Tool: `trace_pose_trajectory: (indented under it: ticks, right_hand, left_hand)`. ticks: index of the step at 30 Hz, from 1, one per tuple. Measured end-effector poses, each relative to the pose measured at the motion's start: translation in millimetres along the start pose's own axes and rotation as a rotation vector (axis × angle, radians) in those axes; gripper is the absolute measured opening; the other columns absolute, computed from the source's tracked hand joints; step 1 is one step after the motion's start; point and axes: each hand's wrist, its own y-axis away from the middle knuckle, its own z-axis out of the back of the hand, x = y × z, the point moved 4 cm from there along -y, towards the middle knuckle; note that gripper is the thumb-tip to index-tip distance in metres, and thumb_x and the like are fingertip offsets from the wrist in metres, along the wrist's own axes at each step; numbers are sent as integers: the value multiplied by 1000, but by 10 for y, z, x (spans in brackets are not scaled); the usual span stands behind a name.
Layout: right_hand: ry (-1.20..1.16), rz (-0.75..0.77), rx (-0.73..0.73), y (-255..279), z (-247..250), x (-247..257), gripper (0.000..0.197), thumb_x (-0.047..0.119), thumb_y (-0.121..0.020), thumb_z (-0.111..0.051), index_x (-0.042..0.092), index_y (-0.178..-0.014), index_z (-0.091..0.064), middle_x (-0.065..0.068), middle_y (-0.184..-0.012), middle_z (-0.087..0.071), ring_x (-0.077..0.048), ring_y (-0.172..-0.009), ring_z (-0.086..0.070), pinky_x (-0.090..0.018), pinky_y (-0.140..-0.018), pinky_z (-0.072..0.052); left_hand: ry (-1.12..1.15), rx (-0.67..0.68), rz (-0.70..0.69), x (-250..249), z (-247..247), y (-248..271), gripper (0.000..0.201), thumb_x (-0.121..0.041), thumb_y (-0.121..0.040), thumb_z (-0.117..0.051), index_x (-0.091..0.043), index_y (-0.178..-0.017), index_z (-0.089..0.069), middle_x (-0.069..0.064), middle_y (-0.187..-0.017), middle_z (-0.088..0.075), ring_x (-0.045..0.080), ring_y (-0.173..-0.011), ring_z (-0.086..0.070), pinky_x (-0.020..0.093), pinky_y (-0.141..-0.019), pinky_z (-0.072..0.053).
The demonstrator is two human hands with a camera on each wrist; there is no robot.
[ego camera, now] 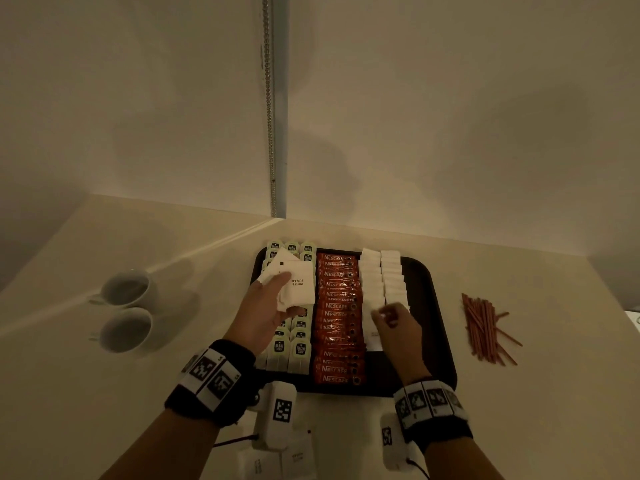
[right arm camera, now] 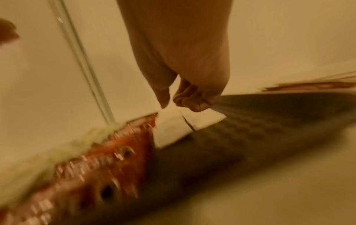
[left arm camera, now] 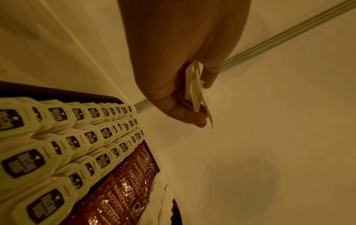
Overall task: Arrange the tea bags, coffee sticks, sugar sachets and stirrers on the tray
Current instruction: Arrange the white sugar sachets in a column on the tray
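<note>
A dark tray (ego camera: pixel 427 306) carries columns of tea bags (ego camera: pixel 294 351) on the left and orange coffee sticks (ego camera: pixel 337 323) in the middle. Two columns of white sugar sachets (ego camera: pixel 381 275) lie right of the sticks. My left hand (ego camera: pixel 281 289) hovers over the tea bags and grips a bunch of sugar sachets (ego camera: pixel 299 287) between thumb and fingers. The right hand (ego camera: pixel 384 317) sits low over the near end of the sachet columns (right arm camera: pixel 173 130). Its fingers are curled, the thumb tip is at a sachet, and nothing shows between them. Brown stirrers (ego camera: pixel 485 327) lie in a loose heap on the table, right of the tray.
Two white cups (ego camera: pixel 128 289) on saucers stand to the left of the tray. A few loose sachets (ego camera: pixel 277 459) lie on the table at the front edge, under my left wrist. Walls meet in a corner right behind the tray.
</note>
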Motion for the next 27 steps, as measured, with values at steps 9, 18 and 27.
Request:
trace_pose_trajectory:
  ticks: [9, 18, 27]
  right_hand:
    - [-152, 382, 302, 137, -121, 1311, 22, 27, -89, -62, 20, -110, -64, 15, -85, -59, 0, -80, -58, -9, -66, -46]
    - [-930, -85, 565, 200, -187, 1140, 15, -3, -86, -56, 0, -101, -55, -15, -107, -60, -27, -100, -60, -33, -82, -53]
    - [-593, 99, 502, 283, -186, 1068, 15, 10, -89, -60, 13, -104, -60, -9, -91, -65, -21, -84, -65, -29, -75, -55]
  left_hand:
    - [-87, 61, -33, 25, -128, 42, 25, -13, -93, -54, -20, -117, -57, 11, -109, -64, 23, -91, -62, 23, -48, -48]
    - [-107, 117, -129, -36, -136, 87, 29, -6, -80, -68, -21, -104, -61, 1, -91, -71, 17, -81, -64, 28, -61, -48]
    - [-437, 12, -242, -102, -90, 74, 38, -12, -81, -73, -18, -115, -57, 6, -100, -66, 20, -83, -65, 28, -58, -51]
